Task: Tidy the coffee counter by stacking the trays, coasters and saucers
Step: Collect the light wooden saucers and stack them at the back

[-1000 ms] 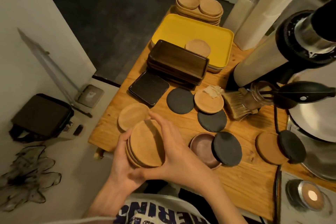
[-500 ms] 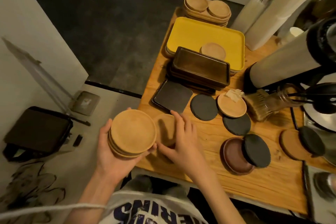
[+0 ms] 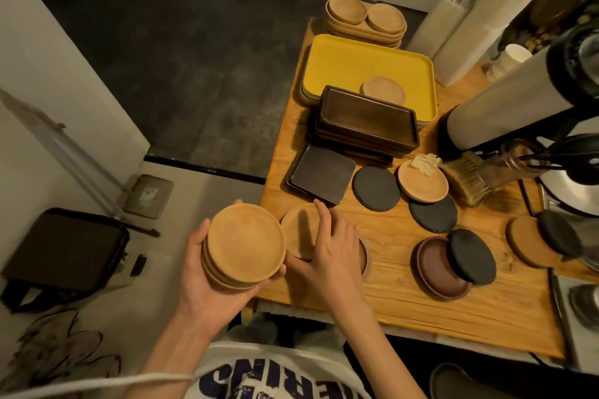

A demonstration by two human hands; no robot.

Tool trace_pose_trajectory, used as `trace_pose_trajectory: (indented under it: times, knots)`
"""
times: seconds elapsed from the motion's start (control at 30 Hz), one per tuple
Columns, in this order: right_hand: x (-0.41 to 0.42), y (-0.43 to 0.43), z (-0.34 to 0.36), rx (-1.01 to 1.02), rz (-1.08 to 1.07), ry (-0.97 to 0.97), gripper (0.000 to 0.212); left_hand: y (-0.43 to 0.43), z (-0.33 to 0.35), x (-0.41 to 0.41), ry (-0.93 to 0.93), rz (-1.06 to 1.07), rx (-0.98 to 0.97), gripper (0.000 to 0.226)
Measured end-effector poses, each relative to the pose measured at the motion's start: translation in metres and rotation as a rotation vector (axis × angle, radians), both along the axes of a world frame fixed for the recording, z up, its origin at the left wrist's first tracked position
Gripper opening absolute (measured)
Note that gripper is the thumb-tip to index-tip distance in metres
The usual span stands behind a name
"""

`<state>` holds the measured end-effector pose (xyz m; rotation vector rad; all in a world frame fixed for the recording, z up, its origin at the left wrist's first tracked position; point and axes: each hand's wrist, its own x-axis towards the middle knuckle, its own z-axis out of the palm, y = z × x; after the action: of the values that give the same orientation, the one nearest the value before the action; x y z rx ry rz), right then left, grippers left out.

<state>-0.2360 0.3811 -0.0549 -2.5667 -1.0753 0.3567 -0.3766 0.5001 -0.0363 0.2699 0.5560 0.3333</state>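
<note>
The wooden counter [image 3: 405, 295] runs away from both hands, and at its far end, well beyond the right hand's [image 3: 330, 256] fingertips, a yellow tray [image 3: 350, 65] lies with a pile of dark trays [image 3: 366, 120] overlapping its near edge. A square dark tray [image 3: 321, 173] sits just past those fingertips. The left hand [image 3: 201, 282] cups a stack of wooden saucers [image 3: 244, 244] from below and off the counter's near corner, fingers curled up round its rim, the stack level. Just beside it, the right hand lies open, fingers straight and flat on a loose wooden saucer [image 3: 298, 227] that rests on the counter under them. The step looks to be adding this saucer to the held stack. It would go best by sliding the saucer toward the counter edge until a thumb can get under its rim, then lifting it level and seating it squarely, while the left hand keeps the stack from tipping. Smaller pieces wait to the right of the right hand: a slate coaster [image 3: 376, 184] and a brown saucer [image 3: 434, 269].
</note>
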Motion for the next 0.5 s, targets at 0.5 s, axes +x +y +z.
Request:
trace_pose_trajectory:
  times: [0.5]
  knots:
    - [-0.002, -0.019, 0.052, 0.485, -0.153, 0.360, 0.099, -0.003, 0.010, 0.006, 0.061, -0.059, 0.030, 0.078]
